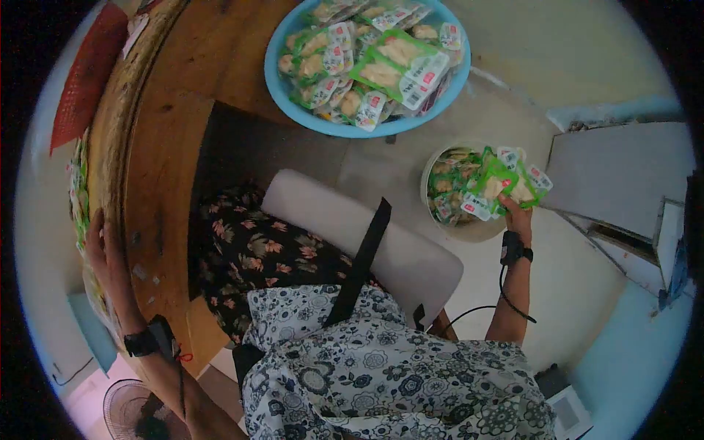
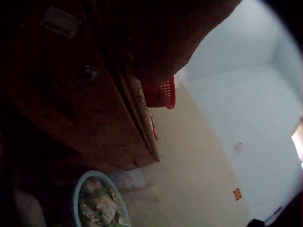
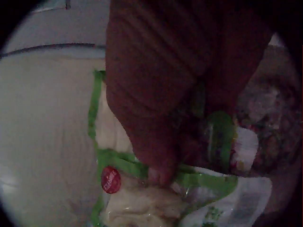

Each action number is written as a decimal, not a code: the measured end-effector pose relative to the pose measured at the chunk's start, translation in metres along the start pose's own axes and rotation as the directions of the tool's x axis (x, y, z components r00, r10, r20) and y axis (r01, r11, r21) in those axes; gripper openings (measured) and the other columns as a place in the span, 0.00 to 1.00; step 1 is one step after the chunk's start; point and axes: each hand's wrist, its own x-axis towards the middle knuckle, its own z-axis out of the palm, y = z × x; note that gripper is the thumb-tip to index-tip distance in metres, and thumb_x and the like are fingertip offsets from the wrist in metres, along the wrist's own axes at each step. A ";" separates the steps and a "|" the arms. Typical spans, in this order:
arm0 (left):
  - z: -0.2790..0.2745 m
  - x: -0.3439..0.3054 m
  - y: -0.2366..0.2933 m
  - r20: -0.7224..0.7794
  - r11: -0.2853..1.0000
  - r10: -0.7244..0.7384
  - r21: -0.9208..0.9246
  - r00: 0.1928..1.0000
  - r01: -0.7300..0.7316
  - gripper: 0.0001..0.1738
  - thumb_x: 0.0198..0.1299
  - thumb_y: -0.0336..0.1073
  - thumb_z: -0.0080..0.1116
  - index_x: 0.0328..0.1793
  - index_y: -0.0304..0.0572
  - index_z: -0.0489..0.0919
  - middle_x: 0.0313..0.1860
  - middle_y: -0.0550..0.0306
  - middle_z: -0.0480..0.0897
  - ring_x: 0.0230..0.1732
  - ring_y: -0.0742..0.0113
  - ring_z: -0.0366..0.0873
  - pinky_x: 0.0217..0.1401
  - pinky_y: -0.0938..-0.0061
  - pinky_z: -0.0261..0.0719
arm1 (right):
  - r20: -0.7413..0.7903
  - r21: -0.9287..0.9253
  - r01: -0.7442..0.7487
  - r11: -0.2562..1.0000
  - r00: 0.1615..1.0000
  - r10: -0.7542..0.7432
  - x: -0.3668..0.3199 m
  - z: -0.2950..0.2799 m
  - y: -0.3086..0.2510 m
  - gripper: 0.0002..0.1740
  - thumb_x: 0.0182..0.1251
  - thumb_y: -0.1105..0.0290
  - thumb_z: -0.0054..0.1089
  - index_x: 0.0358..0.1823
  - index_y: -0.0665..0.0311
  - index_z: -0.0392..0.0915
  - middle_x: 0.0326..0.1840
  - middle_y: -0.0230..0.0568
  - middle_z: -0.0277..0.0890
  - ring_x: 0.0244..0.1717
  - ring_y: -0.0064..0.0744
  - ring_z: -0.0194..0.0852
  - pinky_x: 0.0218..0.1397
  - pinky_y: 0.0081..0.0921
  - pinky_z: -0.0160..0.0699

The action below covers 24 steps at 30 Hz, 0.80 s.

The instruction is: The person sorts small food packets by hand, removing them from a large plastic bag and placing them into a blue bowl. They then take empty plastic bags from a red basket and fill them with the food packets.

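My right hand (image 1: 519, 218) pinches a green-edged, clear and white food packet (image 1: 522, 192) with pale pieces inside, over a round white bucket (image 1: 427, 180) at the right. In the right wrist view the thumb presses on the packet (image 3: 142, 203), which bears a red oval label; the other fingers are partly hidden. Similar packets (image 1: 444, 183) fill the bucket. My left hand (image 1: 108, 257) rests at the far-left edge of the wooden table (image 1: 165, 183), its fingers extended beside more green packets (image 1: 79, 191). The left wrist view shows the hand only as a dark shape.
A large blue basin (image 1: 275, 92) heaped with the same packets stands ahead. A red perforated basket (image 1: 88, 81) sits past the table's left edge. A grey cushion-like pad (image 1: 411, 257) with a black strap lies over the lap. A grey cabinet (image 1: 623, 176) stands at the right, a fan (image 1: 132, 411) lower left.
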 end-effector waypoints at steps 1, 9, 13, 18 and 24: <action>-0.003 -0.001 -0.001 -0.018 1.000 0.012 0.004 1.000 -0.011 0.26 0.77 0.42 0.54 0.74 0.33 0.76 0.72 0.43 0.78 0.74 0.54 0.72 0.79 0.62 0.64 | 0.014 0.033 0.021 0.999 1.000 -0.021 0.010 0.004 0.010 0.37 0.58 0.80 0.75 0.70 0.63 0.72 0.62 0.40 0.82 0.59 0.38 0.83 0.62 0.35 0.84; 0.001 -0.010 0.004 -0.025 0.987 0.156 0.037 0.987 -0.155 0.26 0.74 0.38 0.59 0.74 0.34 0.76 0.74 0.45 0.77 0.76 0.56 0.70 0.80 0.62 0.64 | 0.082 0.247 0.106 0.963 0.988 -0.130 -0.008 0.083 -0.069 0.34 0.62 0.76 0.72 0.71 0.64 0.70 0.61 0.35 0.81 0.57 0.29 0.82 0.58 0.26 0.81; 0.002 -0.016 0.011 -0.070 0.989 0.079 -0.121 0.994 -0.087 0.25 0.73 0.34 0.59 0.74 0.35 0.76 0.74 0.47 0.77 0.77 0.57 0.70 0.79 0.62 0.65 | 0.081 0.221 0.103 0.970 0.989 -0.124 -0.023 0.125 -0.105 0.29 0.64 0.75 0.67 0.68 0.63 0.73 0.61 0.35 0.80 0.59 0.29 0.78 0.61 0.29 0.78; -0.016 -0.041 0.063 -0.302 0.948 -0.051 -0.316 0.952 -0.050 0.22 0.73 0.28 0.58 0.72 0.37 0.77 0.71 0.49 0.78 0.73 0.61 0.74 0.71 0.65 0.74 | 0.221 -0.015 0.273 0.962 0.939 -0.263 -0.060 0.201 -0.158 0.20 0.67 0.73 0.63 0.60 0.67 0.79 0.58 0.34 0.80 0.54 0.31 0.77 0.59 0.30 0.75; -0.035 -0.090 0.085 -0.371 0.895 -0.047 -0.429 0.927 -0.126 0.22 0.67 0.21 0.60 0.68 0.37 0.79 0.60 0.49 0.85 0.58 0.61 0.84 0.62 0.69 0.80 | 0.630 -0.420 0.808 0.413 0.588 -0.508 -0.085 0.256 -0.198 0.18 0.67 0.76 0.59 0.59 0.67 0.79 0.58 0.40 0.79 0.59 0.32 0.75 0.60 0.32 0.76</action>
